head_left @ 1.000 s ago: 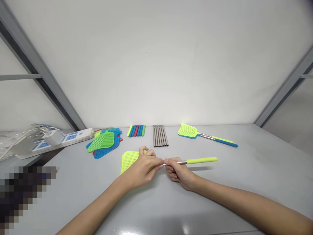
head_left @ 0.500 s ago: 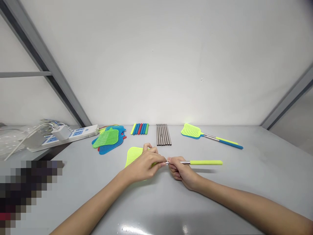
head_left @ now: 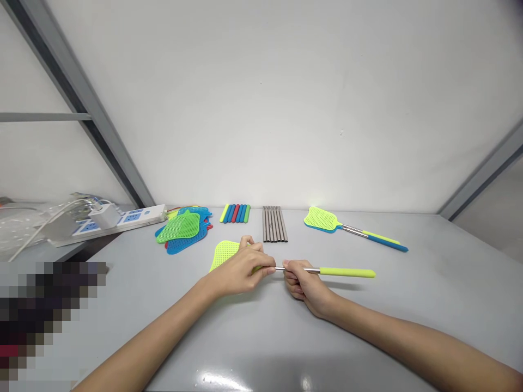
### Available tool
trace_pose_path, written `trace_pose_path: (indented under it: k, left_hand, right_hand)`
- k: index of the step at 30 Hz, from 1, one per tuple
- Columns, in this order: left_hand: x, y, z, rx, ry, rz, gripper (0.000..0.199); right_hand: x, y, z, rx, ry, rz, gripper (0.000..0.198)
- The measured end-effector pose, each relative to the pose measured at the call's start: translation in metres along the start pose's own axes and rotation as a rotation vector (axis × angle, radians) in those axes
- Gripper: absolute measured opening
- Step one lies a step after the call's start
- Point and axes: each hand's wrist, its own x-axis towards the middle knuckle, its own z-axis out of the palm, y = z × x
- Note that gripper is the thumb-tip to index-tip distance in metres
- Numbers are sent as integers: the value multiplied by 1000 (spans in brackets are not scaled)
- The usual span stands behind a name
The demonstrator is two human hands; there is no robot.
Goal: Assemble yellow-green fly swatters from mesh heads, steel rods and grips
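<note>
A yellow-green mesh fly swatter head (head_left: 223, 253) lies partly under my left hand (head_left: 247, 269), whose thumb and fingers pinch its neck. From that pinch a thin metal rod (head_left: 279, 268) runs right into the closed fist of my right hand (head_left: 304, 283). Beyond the fist the thicker metal tube ends in a yellow-green handle grip (head_left: 347, 272), held just above the grey table. My fingers hide the joint at the neck and the middle of the rod.
At the back left, blue and green swatter heads (head_left: 183, 226) overlap beside a white power strip (head_left: 145, 215). Coloured handle grips (head_left: 237, 213) and several metal tubes (head_left: 274, 224) lie in rows at the back. Two assembled fly swatters (head_left: 351, 230) rest at the back right.
My hands have drawn slightly apart, and a little more thin rod shows between them. Both keep their hold. The whole view has shifted slightly.
</note>
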Motion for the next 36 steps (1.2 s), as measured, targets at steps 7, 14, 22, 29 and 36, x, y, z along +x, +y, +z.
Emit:
trace_pose_path:
  k: [7,14,22,29,36]
  left_hand:
    - [-1,-5,-3,-21,-22,-17,28]
    - [-2,-8,-3,-17,-14,-26,30]
    - [-6,-6,-4,-20,21,-53,30]
    - [-6,2,3,-18,79,-82,31]
    - [-10,-4,0,39,160,-112,31]
  right_hand:
    - [1,-2,0,15,19,15,35]
    - [3,0,-2,31,23,9,35]
    - [1,-2,-2,84,8,46,38]
    - [1,-2,-3,152,35,60,40]
    - [2,0,-5,185,18,50,41]
